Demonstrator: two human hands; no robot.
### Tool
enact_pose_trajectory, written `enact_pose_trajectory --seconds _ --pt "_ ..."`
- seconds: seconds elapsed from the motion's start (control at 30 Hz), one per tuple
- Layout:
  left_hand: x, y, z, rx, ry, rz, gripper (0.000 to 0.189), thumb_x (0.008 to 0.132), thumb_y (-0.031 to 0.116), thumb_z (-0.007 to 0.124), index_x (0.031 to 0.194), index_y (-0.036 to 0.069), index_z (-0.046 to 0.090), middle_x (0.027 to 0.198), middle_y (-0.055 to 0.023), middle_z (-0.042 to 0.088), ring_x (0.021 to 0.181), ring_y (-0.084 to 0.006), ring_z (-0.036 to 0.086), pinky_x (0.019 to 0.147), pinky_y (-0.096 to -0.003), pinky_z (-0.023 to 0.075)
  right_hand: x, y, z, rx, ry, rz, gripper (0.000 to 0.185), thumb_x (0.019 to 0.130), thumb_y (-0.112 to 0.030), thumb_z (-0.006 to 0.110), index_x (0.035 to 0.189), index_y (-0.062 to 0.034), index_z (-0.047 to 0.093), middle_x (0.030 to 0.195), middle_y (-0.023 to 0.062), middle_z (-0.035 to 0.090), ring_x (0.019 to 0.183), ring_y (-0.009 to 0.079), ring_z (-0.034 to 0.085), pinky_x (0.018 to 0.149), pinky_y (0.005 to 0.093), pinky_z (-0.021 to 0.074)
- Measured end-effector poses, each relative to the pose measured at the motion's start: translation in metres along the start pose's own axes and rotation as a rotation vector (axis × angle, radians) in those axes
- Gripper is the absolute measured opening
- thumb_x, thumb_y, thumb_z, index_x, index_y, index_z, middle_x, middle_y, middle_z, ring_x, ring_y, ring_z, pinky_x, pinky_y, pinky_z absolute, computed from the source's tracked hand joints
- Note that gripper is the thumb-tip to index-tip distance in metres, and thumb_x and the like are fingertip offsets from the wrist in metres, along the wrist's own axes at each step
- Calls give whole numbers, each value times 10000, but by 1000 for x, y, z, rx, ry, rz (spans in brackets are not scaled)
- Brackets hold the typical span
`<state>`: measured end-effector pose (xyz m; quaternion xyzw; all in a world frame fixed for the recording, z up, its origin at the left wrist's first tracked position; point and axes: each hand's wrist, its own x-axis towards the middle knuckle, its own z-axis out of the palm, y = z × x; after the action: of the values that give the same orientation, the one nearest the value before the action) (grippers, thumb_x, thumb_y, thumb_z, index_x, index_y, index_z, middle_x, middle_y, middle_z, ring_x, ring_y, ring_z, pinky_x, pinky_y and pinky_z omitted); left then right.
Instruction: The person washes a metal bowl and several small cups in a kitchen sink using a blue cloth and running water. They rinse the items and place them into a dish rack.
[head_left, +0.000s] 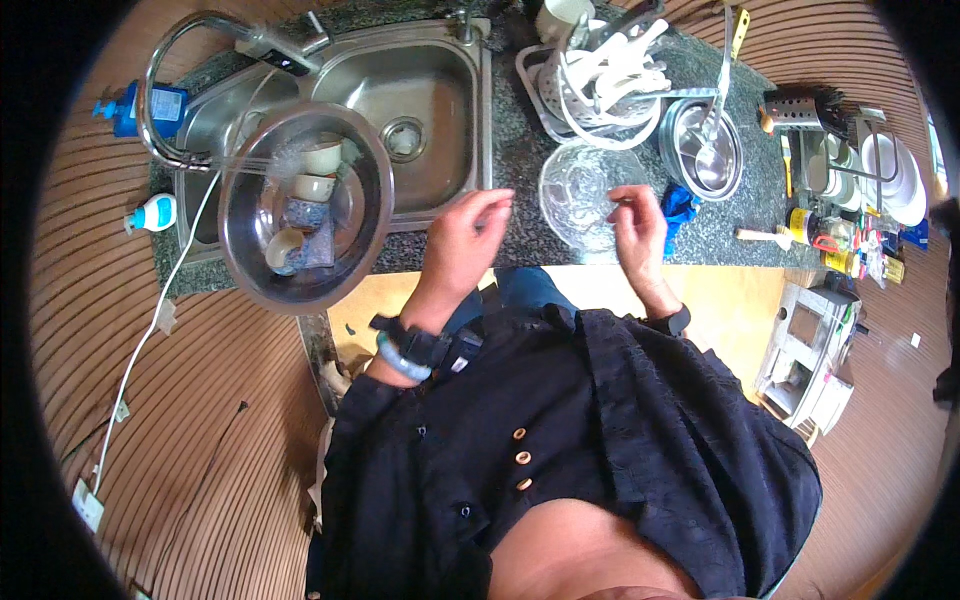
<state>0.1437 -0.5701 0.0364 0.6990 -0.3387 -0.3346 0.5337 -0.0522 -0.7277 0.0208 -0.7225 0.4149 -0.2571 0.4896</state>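
My left hand (466, 232) is above the counter edge between the sink and a clear glass bowl, its fingers bent with nothing seen in them. My right hand (637, 225) hovers at the right rim of the clear glass bowl (574, 195); whether it touches the glass I cannot tell. On the left, a large metal basin (356, 262) rests over the sink's edge under the running faucet (154, 82). Inside the basin are several small cups (313, 187) and a patterned cloth or sponge (319, 244).
The double steel sink (442, 112) lies behind the basin. White spoons fill a perforated basket (559, 97) beside stacked metal bowls (712, 161). A blue cloth (679, 214) lies near my right hand. A dish rack with plates (889, 169) and bottles (802, 225) stand far right.
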Motion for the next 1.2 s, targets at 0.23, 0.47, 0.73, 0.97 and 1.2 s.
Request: enact_pose_trajectory --seconds 0.23,0.47,0.73,0.97,1.2 --pt "30 -1 80 535 -264 318 452 812 156 675 1249 93 583 1425 -261 346 1329 -400 353 1087 -444 322 13 36 -58 -363 -58 118 212 826 9 507 1009 -27 608 928 134 583 714 215 612 649 324 485" --pt "39 -23 111 845 -257 304 140 808 186 685 880 66 690 1356 -247 448 1295 -339 417 1147 -536 123 11 33 -66 -373 -160 40 197 872 -40 546 1059 -54 606 967 128 585 723 241 619 655 343 498" --pt "33 -5 76 378 -250 204 188 839 235 701 929 71 717 1262 -182 574 1150 -317 567 1073 -474 340 13 57 -74 -398 -174 -18 235 849 -25 548 1072 -53 618 981 148 613 762 283 617 680 352 496" --pt "2 29 -42 202 100 202 140 828 79 714 963 47 729 1249 -145 586 1171 -231 550 971 -341 443 24 59 -60 -324 -199 13 206 876 -33 562 1071 -60 621 936 136 604 695 227 600 648 328 480" --pt "-42 2 -193 770 682 -36 179 862 187 689 964 43 717 1283 -223 548 1174 -307 552 963 -362 439 30 37 -30 -376 -200 -73 208 871 -5 526 1058 -45 607 968 169 614 796 329 638 659 383 516"
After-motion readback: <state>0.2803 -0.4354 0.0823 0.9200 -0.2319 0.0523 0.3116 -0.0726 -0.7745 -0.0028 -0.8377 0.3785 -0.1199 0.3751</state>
